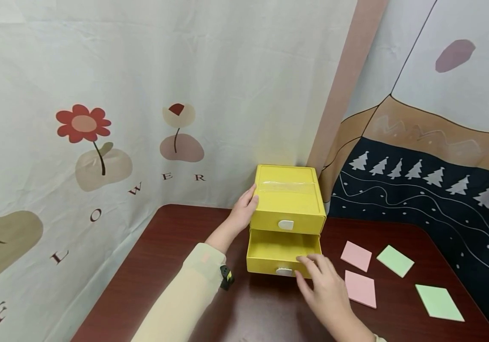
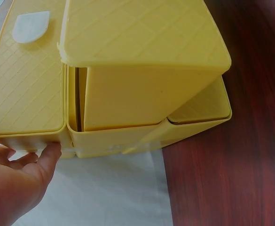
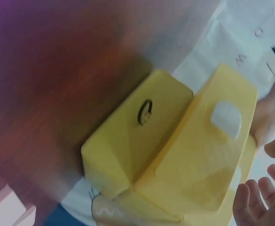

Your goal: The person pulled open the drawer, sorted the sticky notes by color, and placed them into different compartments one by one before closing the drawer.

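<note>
A yellow chest of drawers stands at the back of the table, with clear tape across its top. Its pulled-out drawer has a white handle and a bare inside floor. My left hand rests against the left side of the upper section, fingers along the wall. In the left wrist view, fingertips touch that side below the upper drawer front. My right hand is at the right end of the pulled-out drawer's front, fingers loosely bent and apart, near the white handle in the right wrist view.
To the right on the dark red table lie two pink sticky-note pads and two green ones. A printed curtain hangs right behind the table. The left wrist wears a dark band.
</note>
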Action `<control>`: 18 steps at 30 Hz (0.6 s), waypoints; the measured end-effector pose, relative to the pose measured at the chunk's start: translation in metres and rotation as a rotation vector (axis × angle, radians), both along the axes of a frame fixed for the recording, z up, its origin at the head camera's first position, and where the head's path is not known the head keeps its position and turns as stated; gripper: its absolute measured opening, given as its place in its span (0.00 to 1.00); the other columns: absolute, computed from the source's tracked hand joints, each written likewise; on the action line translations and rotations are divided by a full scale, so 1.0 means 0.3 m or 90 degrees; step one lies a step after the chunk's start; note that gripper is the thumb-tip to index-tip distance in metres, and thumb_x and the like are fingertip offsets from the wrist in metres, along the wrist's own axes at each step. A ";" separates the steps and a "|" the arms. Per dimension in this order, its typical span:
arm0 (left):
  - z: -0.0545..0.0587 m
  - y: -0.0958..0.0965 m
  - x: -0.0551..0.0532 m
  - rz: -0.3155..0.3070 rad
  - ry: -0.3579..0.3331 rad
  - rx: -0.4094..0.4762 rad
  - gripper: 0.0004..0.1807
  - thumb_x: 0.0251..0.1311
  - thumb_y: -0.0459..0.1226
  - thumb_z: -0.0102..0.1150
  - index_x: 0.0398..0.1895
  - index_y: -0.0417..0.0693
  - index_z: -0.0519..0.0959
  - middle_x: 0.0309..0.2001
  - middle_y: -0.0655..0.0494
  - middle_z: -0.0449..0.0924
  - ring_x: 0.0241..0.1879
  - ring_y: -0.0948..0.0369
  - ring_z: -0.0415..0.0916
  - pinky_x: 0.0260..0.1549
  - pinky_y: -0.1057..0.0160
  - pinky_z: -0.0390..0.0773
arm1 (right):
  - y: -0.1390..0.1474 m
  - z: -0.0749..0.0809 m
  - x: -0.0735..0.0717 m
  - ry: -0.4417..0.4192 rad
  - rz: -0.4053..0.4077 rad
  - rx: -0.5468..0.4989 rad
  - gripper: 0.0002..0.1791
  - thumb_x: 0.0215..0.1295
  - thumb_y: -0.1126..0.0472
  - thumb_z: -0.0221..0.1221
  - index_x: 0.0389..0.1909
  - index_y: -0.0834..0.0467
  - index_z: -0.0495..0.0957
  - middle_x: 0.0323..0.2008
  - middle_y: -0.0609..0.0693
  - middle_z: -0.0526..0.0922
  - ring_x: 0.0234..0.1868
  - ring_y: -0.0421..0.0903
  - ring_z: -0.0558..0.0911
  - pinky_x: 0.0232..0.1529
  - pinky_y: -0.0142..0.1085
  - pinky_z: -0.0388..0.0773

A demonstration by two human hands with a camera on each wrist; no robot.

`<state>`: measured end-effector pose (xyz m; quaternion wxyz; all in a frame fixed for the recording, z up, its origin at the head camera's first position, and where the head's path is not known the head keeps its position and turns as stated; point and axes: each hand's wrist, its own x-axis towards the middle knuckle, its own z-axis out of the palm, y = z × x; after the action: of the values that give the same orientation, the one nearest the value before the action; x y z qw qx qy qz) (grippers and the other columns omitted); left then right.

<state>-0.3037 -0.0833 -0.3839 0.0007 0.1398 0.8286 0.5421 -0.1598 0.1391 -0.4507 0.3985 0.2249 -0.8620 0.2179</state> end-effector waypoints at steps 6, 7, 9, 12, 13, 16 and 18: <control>0.001 0.001 -0.001 -0.001 0.000 0.001 0.29 0.74 0.44 0.36 0.75 0.50 0.48 0.75 0.48 0.46 0.73 0.50 0.44 0.70 0.48 0.51 | 0.078 0.037 -0.028 -0.029 -0.060 -0.035 0.22 0.50 0.59 0.68 0.49 0.55 0.79 0.44 0.53 0.76 0.43 0.50 0.75 0.24 0.39 0.76; -0.016 0.000 -0.014 0.000 0.003 -0.002 0.29 0.74 0.45 0.35 0.75 0.52 0.48 0.75 0.49 0.46 0.73 0.51 0.44 0.70 0.48 0.51 | 0.093 0.039 -0.034 -0.037 -0.070 -0.039 0.23 0.48 0.61 0.69 0.49 0.55 0.79 0.45 0.54 0.76 0.44 0.50 0.75 0.28 0.41 0.77; -0.016 0.000 -0.014 -0.001 0.000 -0.001 0.29 0.75 0.46 0.35 0.76 0.53 0.47 0.75 0.50 0.46 0.73 0.51 0.44 0.70 0.48 0.51 | 0.124 0.043 -0.045 -0.063 -0.094 -0.042 0.25 0.48 0.61 0.70 0.51 0.55 0.78 0.48 0.54 0.75 0.45 0.51 0.74 0.30 0.44 0.77; -0.017 0.000 -0.015 0.000 -0.003 -0.001 0.29 0.75 0.46 0.34 0.76 0.53 0.47 0.75 0.50 0.46 0.74 0.51 0.44 0.70 0.48 0.51 | 0.175 0.038 -0.063 -0.132 -0.117 -0.042 0.29 0.51 0.59 0.69 0.57 0.56 0.75 0.53 0.56 0.73 0.46 0.54 0.73 0.36 0.51 0.76; -0.018 0.000 -0.015 0.001 -0.003 -0.001 0.29 0.75 0.46 0.35 0.76 0.53 0.47 0.75 0.50 0.46 0.74 0.51 0.44 0.70 0.48 0.51 | 0.193 0.034 -0.067 -0.162 -0.125 -0.038 0.31 0.52 0.58 0.68 0.59 0.56 0.73 0.55 0.57 0.71 0.47 0.55 0.72 0.36 0.53 0.75; -0.019 0.000 -0.015 0.004 -0.002 -0.002 0.29 0.74 0.46 0.35 0.75 0.54 0.47 0.75 0.51 0.46 0.73 0.52 0.44 0.70 0.49 0.51 | 0.246 0.015 -0.080 -0.243 -0.137 -0.028 0.35 0.56 0.55 0.66 0.64 0.59 0.67 0.60 0.60 0.67 0.53 0.61 0.69 0.43 0.60 0.72; -0.020 0.000 -0.015 0.004 -0.001 -0.002 0.29 0.74 0.46 0.35 0.75 0.53 0.48 0.75 0.50 0.47 0.73 0.51 0.44 0.70 0.49 0.51 | 0.279 -0.002 -0.086 -0.296 -0.149 -0.016 0.37 0.58 0.53 0.65 0.66 0.61 0.63 0.63 0.63 0.64 0.58 0.65 0.65 0.49 0.64 0.69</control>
<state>-0.3083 -0.0834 -0.3898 -0.0003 0.1369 0.8299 0.5408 -0.1856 0.2229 -0.4512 0.2148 0.0622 -0.9479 0.2267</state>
